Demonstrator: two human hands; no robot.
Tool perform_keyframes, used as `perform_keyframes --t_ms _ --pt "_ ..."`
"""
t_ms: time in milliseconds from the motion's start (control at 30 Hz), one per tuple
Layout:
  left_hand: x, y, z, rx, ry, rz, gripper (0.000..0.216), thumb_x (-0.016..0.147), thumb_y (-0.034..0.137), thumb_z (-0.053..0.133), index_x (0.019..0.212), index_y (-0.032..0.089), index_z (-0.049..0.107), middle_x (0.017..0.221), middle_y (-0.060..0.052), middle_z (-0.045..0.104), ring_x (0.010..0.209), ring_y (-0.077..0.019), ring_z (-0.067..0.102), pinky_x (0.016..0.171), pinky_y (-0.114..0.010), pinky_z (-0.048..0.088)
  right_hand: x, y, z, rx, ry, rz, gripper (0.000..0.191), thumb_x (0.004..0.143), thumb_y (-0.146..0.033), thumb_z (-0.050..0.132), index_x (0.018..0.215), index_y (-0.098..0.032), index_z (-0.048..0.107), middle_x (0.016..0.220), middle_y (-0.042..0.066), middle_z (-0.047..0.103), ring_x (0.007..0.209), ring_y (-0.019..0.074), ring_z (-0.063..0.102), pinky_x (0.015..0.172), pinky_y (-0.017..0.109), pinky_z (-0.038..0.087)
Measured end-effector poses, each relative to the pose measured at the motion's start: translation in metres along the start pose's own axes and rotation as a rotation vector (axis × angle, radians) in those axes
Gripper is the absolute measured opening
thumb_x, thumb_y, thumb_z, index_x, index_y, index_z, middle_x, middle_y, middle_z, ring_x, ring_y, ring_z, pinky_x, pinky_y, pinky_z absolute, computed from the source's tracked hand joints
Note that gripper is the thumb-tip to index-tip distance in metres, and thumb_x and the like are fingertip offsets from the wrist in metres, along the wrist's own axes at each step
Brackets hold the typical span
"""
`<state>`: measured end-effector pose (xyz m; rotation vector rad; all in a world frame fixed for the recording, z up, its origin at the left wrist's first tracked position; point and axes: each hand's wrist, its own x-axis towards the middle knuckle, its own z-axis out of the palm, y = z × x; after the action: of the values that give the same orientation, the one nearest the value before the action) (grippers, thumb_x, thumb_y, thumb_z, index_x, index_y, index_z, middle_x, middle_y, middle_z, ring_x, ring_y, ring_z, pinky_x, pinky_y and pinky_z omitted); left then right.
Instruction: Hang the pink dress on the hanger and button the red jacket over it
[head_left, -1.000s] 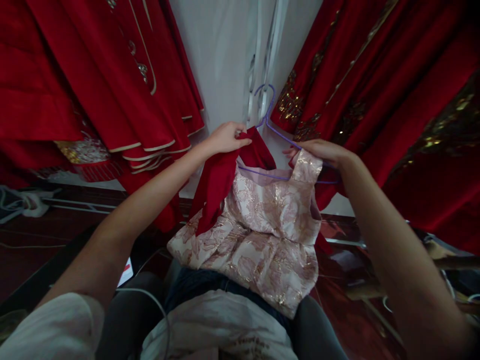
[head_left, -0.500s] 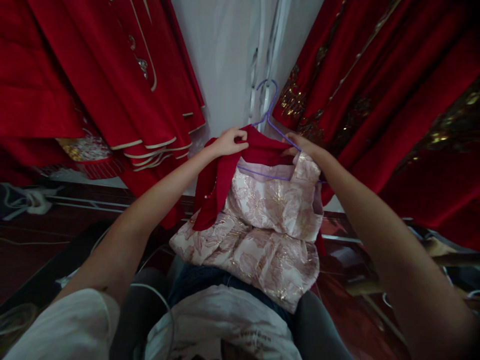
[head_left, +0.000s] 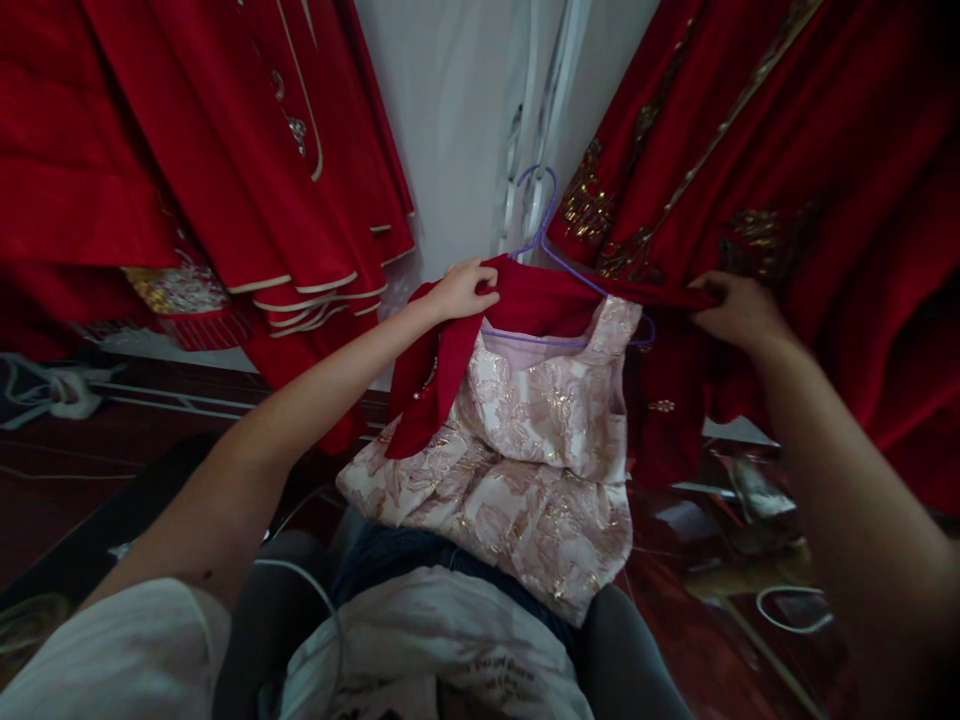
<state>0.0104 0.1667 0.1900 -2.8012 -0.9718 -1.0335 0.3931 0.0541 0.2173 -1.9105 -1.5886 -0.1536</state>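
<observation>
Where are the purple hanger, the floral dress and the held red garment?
Purple hanger [head_left: 541,237], head view: its neck.
Floral dress [head_left: 536,412], head view: the bodice.
Held red garment [head_left: 536,296], head view: its upper part.

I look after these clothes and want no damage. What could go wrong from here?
The right hand holds the red garment out sideways while the left hand grips it at the other side; a hard pull might strain the cloth. The purple hanger has one end jutting past the pale dress's visible strap, so red cloth could snag there. The dress rests over the lap and might slide if tugged.
</observation>
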Motion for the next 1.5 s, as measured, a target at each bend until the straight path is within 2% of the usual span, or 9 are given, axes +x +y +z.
perform_keyframes --t_ms 233,400,533,633,767,900,1033,1233,1500 --pt "-0.003 0.007 0.011 -0.022 0.021 -0.031 0.005 0.075 0.024 0.057 0.076 0.019 0.058 0.072 -0.001 0.047 0.076 -0.0202 0.051 0.087 -0.037 0.041 -0.051 -0.042 -0.001 0.624 -0.430 0.219 0.022 0.071 -0.019 0.062 0.092 -0.022 0.058 0.074 0.005 0.065 0.060 0.0182 0.059 0.058 0.033 0.046" --pt "-0.006 0.014 0.014 -0.045 0.040 -0.062 0.006 0.076 0.025 0.057 0.073 0.019 0.056 0.075 -0.003 0.049 0.082 -0.0223 0.051 0.086 -0.037 0.040 -0.055 -0.092 0.049 0.653 -0.313 -0.008 0.020 0.067 -0.020 0.056 0.086 -0.023 0.053 0.070 -0.001 0.061 0.058 0.0160 0.054 0.054 0.028 0.045" --pt "-0.008 0.014 0.011 -0.018 0.053 -0.082 0.008 0.077 0.026 0.058 0.075 0.019 0.057 0.079 -0.004 0.051 0.088 -0.0245 0.052 0.089 -0.040 0.039 -0.061 -0.138 0.085 0.663 -0.318 -0.238 0.017 0.067 -0.022 0.051 0.083 -0.022 0.049 0.080 0.001 0.061 0.071 0.0162 0.054 0.068 0.029 0.047" --pt "-0.013 0.016 0.010 0.001 0.071 -0.130 0.009 0.077 0.027 0.060 0.078 0.019 0.058 0.091 -0.008 0.054 0.097 -0.0290 0.051 0.091 -0.044 0.037 -0.071 -0.154 0.106 0.644 -0.294 -0.251 0.021 0.067 -0.026 0.051 0.086 -0.022 0.044 0.079 0.001 0.058 0.070 0.0166 0.052 0.071 0.031 0.045" --pt "-0.034 0.034 0.015 0.033 0.148 -0.175 0.010 0.072 0.023 0.066 0.078 0.020 0.059 0.118 -0.012 0.051 0.119 -0.0350 0.041 0.100 -0.051 0.031 -0.083 -0.149 0.120 0.557 -0.135 -0.185 0.023 0.069 -0.031 0.053 0.087 -0.024 0.039 0.075 0.000 0.054 0.067 0.0172 0.048 0.069 0.032 0.041" --pt "-0.067 0.062 0.032 0.020 0.226 -0.220 0.011 0.071 0.019 0.066 0.079 0.022 0.059 0.134 -0.011 0.043 0.128 -0.0360 0.032 0.105 -0.053 0.026 -0.089 -0.141 0.121 0.517 -0.154 -0.192 0.022 0.071 -0.031 0.052 0.085 -0.025 0.036 0.075 0.001 0.053 0.066 0.0188 0.048 0.068 0.033 0.040" --pt "-0.080 0.078 0.051 -0.055 0.275 -0.326 0.010 0.077 0.023 0.063 0.086 0.021 0.059 0.118 -0.013 0.048 0.114 -0.0309 0.045 0.097 -0.047 0.037 -0.091 -0.142 0.117 0.513 -0.187 -0.212 0.022 0.071 -0.030 0.054 0.083 -0.026 0.036 0.071 0.000 0.052 0.064 0.0187 0.046 0.066 0.034 0.041" --pt "-0.056 0.073 0.060 -0.489 0.332 -0.397 0.010 0.088 0.029 0.054 0.083 0.022 0.051 0.081 0.000 0.056 0.077 -0.0141 0.055 0.078 -0.027 0.045 -0.100 -0.139 0.126 0.794 -0.238 -0.230 0.029 0.071 -0.032 0.061 0.091 -0.025 0.040 0.078 -0.002 0.055 0.072 0.0167 0.055 0.071 0.032 0.048" --pt "-0.070 0.076 0.061 -1.077 0.289 -0.505 0.016 0.085 0.026 0.055 0.098 0.019 0.061 0.101 -0.006 0.067 0.092 -0.0146 0.063 0.087 -0.029 0.050 -0.116 -0.135 0.129 1.153 -0.340 -0.076 0.037 0.075 -0.049 0.064 0.104 -0.028 0.054 0.099 0.002 0.063 0.092 0.0169 0.062 0.084 0.035 0.055"
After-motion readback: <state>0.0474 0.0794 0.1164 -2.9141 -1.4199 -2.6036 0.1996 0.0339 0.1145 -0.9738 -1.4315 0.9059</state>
